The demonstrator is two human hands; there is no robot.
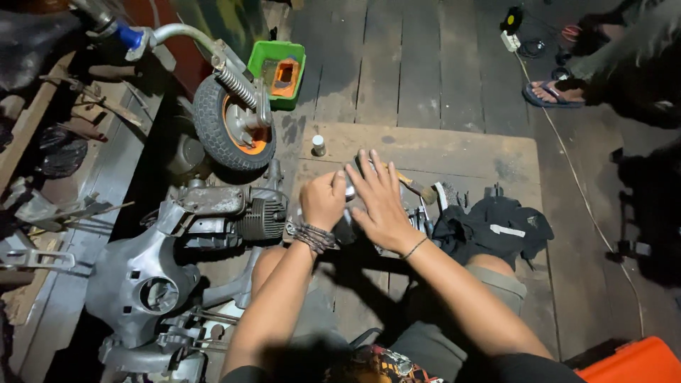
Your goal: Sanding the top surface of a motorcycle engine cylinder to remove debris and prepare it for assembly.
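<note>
My left hand [323,201] is curled into a fist around a small metal part, with a beaded bracelet on the wrist. Beside it, my right hand [381,201] lies flat with fingers spread over a dark metal engine part [345,228] on the wooden board. What sits under the palm is mostly hidden. A hammer with a wooden handle [418,188] lies just beyond my right fingers. A black cloth [493,227] is bunched to the right of my right wrist.
A stripped grey scooter frame and engine [213,213] with a small orange-rimmed wheel [234,124] lies at left. A green tray [282,71] sits beyond it and a small white cylinder [319,145] on the board. Another person's sandalled foot [553,92] is top right; an orange box [631,363] bottom right.
</note>
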